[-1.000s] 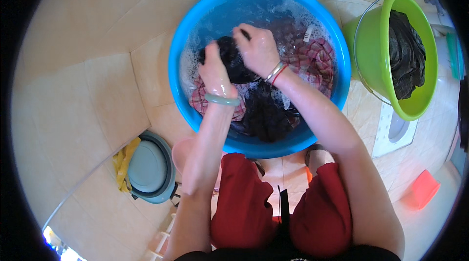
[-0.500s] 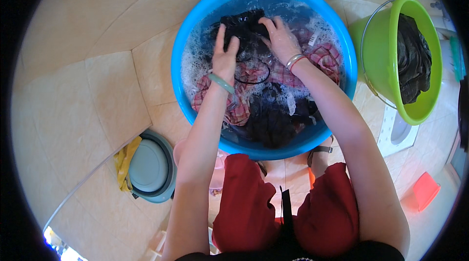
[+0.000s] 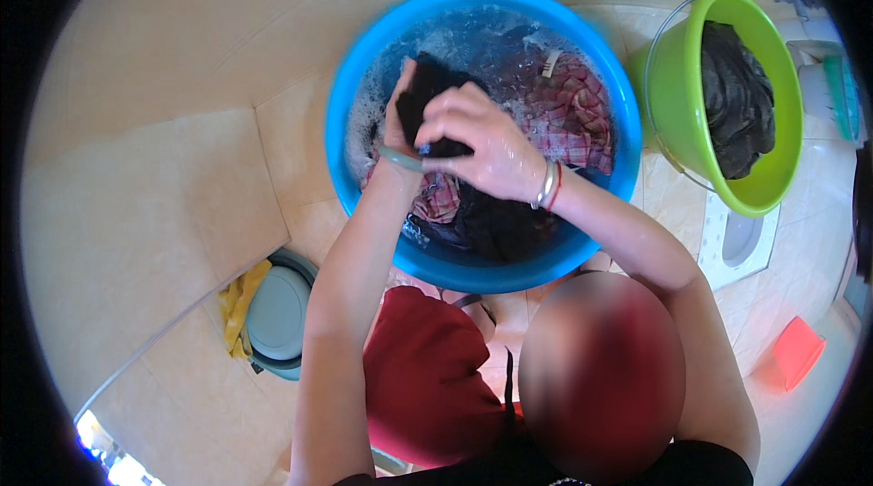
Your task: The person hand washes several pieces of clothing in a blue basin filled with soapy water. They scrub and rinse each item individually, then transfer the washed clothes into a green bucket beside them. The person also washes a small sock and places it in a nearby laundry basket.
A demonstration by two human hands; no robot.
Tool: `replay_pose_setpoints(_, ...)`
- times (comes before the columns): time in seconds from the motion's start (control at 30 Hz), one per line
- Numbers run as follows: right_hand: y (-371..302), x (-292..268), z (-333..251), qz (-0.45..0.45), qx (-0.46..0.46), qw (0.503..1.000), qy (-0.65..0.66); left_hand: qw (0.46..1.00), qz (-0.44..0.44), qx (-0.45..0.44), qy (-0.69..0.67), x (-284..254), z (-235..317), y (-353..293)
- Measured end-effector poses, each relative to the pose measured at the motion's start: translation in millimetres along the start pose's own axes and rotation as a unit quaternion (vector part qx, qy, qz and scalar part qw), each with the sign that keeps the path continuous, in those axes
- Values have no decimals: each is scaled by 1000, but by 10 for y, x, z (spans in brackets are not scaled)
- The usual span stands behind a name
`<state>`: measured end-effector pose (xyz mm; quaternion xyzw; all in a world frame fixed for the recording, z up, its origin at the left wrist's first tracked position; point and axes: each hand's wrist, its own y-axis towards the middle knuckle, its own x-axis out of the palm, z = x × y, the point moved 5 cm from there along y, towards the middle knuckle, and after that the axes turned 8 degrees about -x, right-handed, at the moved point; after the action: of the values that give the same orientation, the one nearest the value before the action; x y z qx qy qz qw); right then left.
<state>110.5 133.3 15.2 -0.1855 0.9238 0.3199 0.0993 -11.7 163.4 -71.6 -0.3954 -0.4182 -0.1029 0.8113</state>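
Observation:
A wet black garment point(image 3: 426, 90) is lifted just above the soapy water of a large blue basin point(image 3: 509, 280). My left hand point(image 3: 397, 118), wearing a green bangle, grips it from the left side. Across its right side curl the fingers of my right hand point(image 3: 496, 145), gripping the cloth; a silver bangle and a red string circle that wrist. Pink plaid fabric point(image 3: 577, 113) with a white tag floats at the basin's right. Darker cloth point(image 3: 509, 222) lies in the water at the near side. The hands partly hide the black garment.
To the right stands a green bucket point(image 3: 668, 95) with dark cloth point(image 3: 737, 104) inside. Behind its base is a white floor fixture point(image 3: 741, 236). A coral plastic piece point(image 3: 800, 354) lies at far right. At left sit a grey-blue basin point(image 3: 277, 313) and a yellow cloth point(image 3: 238, 309).
The black garment has come up out of the water, toward me. My right hand has moved left and nearer, from the garment's far right edge onto its front. The view has shifted slightly.

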Motion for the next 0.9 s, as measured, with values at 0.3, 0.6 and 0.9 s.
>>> replay_pose_setpoints(0.3, -34, -295, 37, 159, 293, 909, 252, 989, 126, 55, -57, 447, -167, -624)
replay_pose_setpoints(0.6, 251, -97, -646, 115, 447, 678, 572, 985, 126, 99, 69, 972, -90, -1207)
replay_pose_setpoints(0.9, 143, -312, -488, 305, 383, 816, 307, 975, 169, 140, -38, 952, -377, -1162)
